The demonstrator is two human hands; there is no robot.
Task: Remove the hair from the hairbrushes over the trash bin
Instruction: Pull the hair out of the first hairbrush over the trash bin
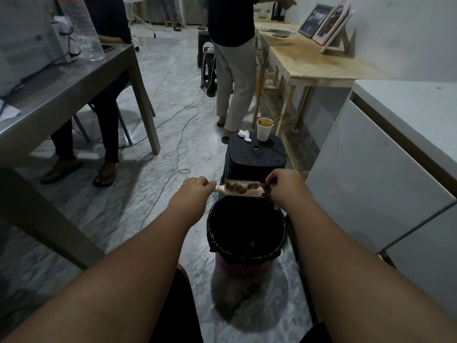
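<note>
Landmark: black plastic stool [254, 154], standing on marbled grey floor [168, 78].

On its seat: white paper cup [264, 128] with a stick leaning inside; crumpled white tissue [244, 135] just left of the cup.

Beyond the stool: a person in beige trousers [235, 78], standing.

Right of and beyond the stool: wooden table [309, 60], two picture frames [326, 23] propped on it.

Right of it: white cabinet [371, 174].

Left of it: grey metal table [69, 87], clear plastic bottle [84, 28] on top, a seated person's legs [103, 129] beneath. White cable [180, 129] trails across floor.
</note>
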